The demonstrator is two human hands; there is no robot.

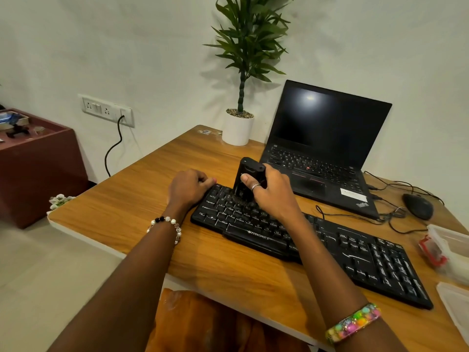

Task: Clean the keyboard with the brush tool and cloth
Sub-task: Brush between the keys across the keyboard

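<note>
The black keyboard (312, 245) lies slantwise on the wooden desk (142, 207). At the keyboard's far left corner, the left hand (189, 186) rests with fingers curled over the edge. Just right of it, above the keyboard's upper letter rows, the right hand (272, 191) grips the upright black brush tool (247, 177), its bristles touching the keys. Behind the keyboard sits an open laptop (322, 148); beyond the keyboard's right end, a mouse (417, 205).
</note>
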